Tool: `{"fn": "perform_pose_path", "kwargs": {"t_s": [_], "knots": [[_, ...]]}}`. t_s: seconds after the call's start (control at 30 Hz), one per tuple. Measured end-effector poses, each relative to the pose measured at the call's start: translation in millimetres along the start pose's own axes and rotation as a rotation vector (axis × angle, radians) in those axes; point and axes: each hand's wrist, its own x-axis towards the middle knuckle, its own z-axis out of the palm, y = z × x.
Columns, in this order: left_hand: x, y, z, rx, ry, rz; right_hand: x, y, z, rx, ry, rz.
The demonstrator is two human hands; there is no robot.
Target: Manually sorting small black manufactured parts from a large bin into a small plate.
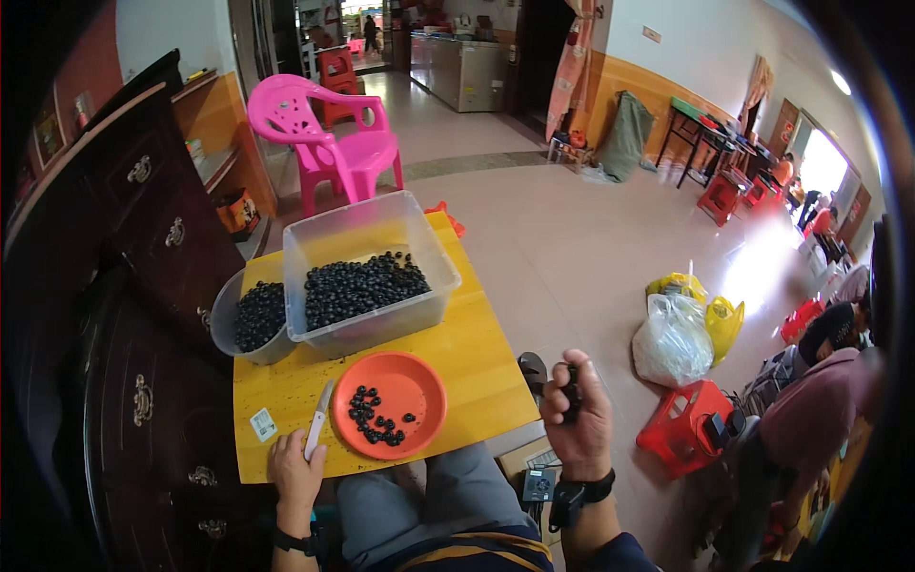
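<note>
On the yellow table my left hand [296, 467] rests at the near left edge, its fingers closed on the pale handle of a small knife [321, 411]. The blade points away from me, beside an orange-red plate [434, 419] that bears a loose group of round, dark berries [363, 404]. My right hand [583, 424] is raised off the table's right side, fingers curled round a small black object [572, 394] whose kind I cannot make out. Farther back stands a clear plastic bin [381, 329] of dark berries, with a round tub [224, 319] of them to its left.
A small white card [263, 425] lies on the yellow table [477, 372]. Dark drawers [143, 400] rise close on the left. A pink chair [355, 153] stands beyond the table. Filled plastic bags [672, 341], a red stool [681, 434] and other people [810, 419] are to the right.
</note>
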Motion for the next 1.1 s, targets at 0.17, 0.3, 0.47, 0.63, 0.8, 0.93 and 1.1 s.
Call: {"fn": "perform_pose_path", "kwargs": {"t_s": [0.17,0.3,0.47,0.63,0.8,0.93,1.1], "knots": [[4,-2,5,-0.069,-0.045,-0.105,-19,28,9,-0.057,-0.122,0.187],[11,12,-4,-0.069,-0.156,-0.16,-41,67,-4,0.035,-0.01,0.497],[-15,-57,26,-0.297,-0.036,-0.184,-50,95,-10,-0.012,-0.168,0.65],[-39,-18,-15,-1.18,0.157,-0.427,-48,98,-2,-0.036,-0.243,0.582],[-55,32,-29,-1.201,-0.002,-0.15,-54,116,-13,-0.075,-0.266,0.574],[-56,84,-36,-1.308,-0.131,-0.329,-66,131,-9,-0.128,-0.311,0.671],[-55,100,-37,-1.288,-0.324,-0.303,-77,136,-11,-0.168,-0.372,0.717]]}}
